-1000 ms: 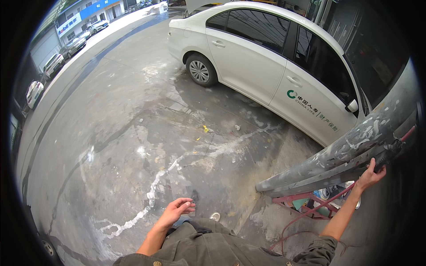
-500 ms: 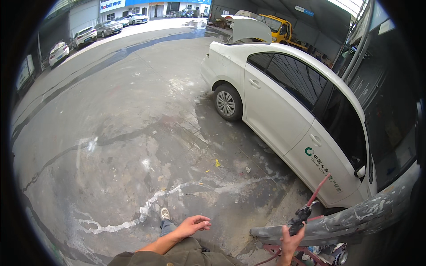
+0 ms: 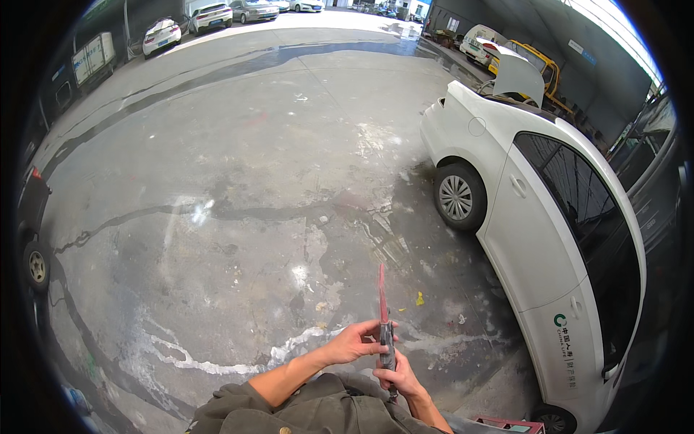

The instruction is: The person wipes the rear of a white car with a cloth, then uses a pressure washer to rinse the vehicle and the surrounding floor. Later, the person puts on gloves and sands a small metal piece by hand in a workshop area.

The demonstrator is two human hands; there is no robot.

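Observation:
In front of my body an air blow gun (image 3: 387, 340) points away from me, with a dark, worn body and a long thin red nozzle. My right hand (image 3: 399, 376) is wrapped round its lower part. From the left, my left hand (image 3: 356, 343) reaches its upper body, fingers and thumb closing about it just below the red nozzle. Part of the gun's body is hidden behind the fingers.
A white car (image 3: 538, 239) stands close on my right, its rear lid raised. A red frame (image 3: 506, 425) sits low at the right front. A dark vehicle with a wheel (image 3: 36, 264) is at the left edge. Stained concrete floor (image 3: 238, 173) lies ahead; parked cars are farther off.
My right hand has brought the air blow gun from the far right to the middle. My left hand, free before, now grips it too. The view has turned left, away from the grey post.

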